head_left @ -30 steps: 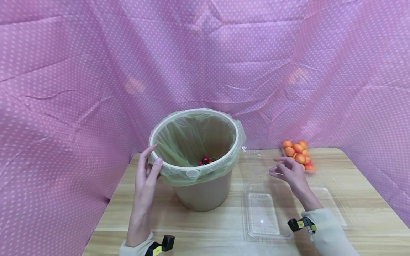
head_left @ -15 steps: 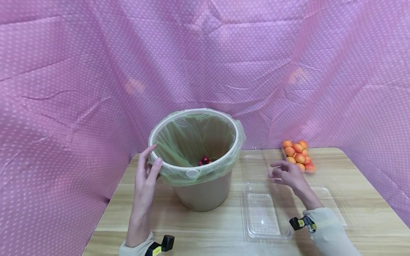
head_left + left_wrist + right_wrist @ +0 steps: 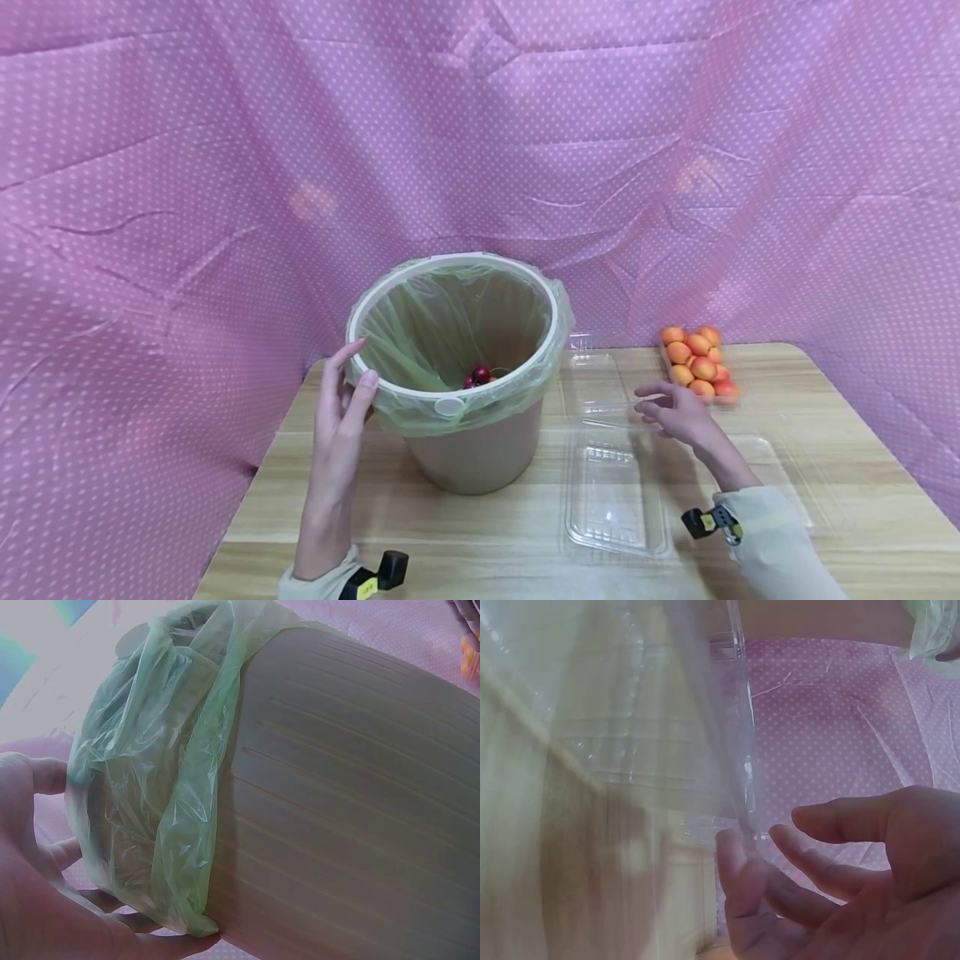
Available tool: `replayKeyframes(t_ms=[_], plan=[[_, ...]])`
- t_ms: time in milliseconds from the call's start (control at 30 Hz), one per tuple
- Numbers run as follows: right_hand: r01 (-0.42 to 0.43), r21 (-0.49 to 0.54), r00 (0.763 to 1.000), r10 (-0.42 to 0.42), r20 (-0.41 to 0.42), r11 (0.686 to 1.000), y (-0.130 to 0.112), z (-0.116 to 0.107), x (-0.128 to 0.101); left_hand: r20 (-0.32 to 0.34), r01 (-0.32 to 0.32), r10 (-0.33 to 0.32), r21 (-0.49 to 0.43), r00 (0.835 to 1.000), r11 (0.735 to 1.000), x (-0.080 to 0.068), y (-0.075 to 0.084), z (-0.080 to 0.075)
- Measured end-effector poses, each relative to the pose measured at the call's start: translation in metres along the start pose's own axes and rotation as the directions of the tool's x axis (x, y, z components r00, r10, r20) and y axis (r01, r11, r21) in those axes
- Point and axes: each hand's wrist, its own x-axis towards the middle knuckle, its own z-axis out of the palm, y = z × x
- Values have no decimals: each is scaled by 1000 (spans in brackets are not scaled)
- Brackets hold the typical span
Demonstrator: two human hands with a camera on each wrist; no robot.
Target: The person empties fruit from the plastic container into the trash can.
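A beige trash bin (image 3: 474,458) with a pale green bag (image 3: 199,772) over its rim stands on the wooden table. My left hand (image 3: 341,421) grips the left side of its rim, thumb and fingers spread round the edge. Dark red cherries (image 3: 481,375) lie inside the bin. To its right, a clear plastic clamshell box (image 3: 611,504) lies unfolded. My right hand (image 3: 678,412) is at the box's right side. In the right wrist view, loosely bent fingers (image 3: 744,881) touch the clear plastic edge (image 3: 748,765), with the thumb apart from it.
Orange-red apricot-like fruits (image 3: 701,367) sit in a clear box at the back right, just beyond my right hand. Another clear plastic tray (image 3: 772,471) lies under and right of my right forearm. Pink dotted cloth (image 3: 480,167) hangs round the table (image 3: 480,550).
The clear clamshell box has shifted slightly left, and its far half shows more plainly. My right hand has moved down slightly with its fingers loosened. The left hand stays on the rim.
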Motion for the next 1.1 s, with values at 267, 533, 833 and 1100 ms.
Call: replayKeyframes(t_ms=[267, 533, 833, 1100], plan=[[-3, -16, 1000, 3, 1, 1000, 4, -3, -5, 2, 3, -3, 3, 1000, 1000, 0, 0, 0], [96, -23, 995, -97, -36, 995, -2, -17, -15, 3, 6, -6, 10, 1000, 1000, -1, 0, 0], [193, -86, 973, -202, -109, 977, -13, -44, -21, -6, 13, -13, 19, 1000, 1000, -2, 0, 0], [265, -213, 928, -309, -209, 940, -11, -69, -20, -5, 10, -10, 19, 1000, 1000, -1, 0, 0]])
